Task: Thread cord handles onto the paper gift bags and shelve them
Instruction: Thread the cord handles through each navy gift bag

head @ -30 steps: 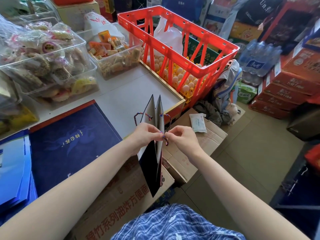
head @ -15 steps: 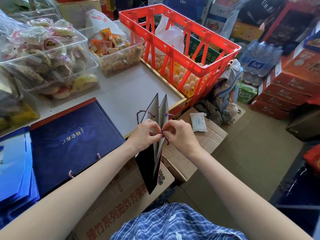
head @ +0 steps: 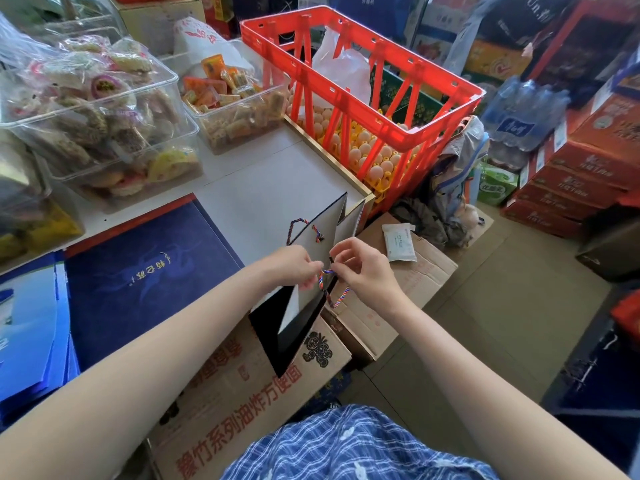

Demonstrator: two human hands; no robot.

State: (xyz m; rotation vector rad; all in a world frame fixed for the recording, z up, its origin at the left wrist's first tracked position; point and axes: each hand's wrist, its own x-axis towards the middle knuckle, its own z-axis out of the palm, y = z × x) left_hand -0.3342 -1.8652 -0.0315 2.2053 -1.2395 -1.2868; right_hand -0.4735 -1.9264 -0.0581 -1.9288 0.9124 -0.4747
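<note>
Viewpoint: the head camera is sitting above and behind the two grips, at the person's head.
Facing: it is looking forward and down.
Nearness: it is staying close, forearms filling the lower frame.
Beyond the grips: the bench (head: 263,174) is lying ahead-left.

place: shop | signs: egg crate (head: 408,109); snack tubs (head: 104,109); stacked drink cartons (head: 571,181); bottled water (head: 523,116)

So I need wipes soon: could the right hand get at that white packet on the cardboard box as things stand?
Probably not at once: the right hand is busy pinching the cord, though the white packet lies uncovered just beyond it.
</note>
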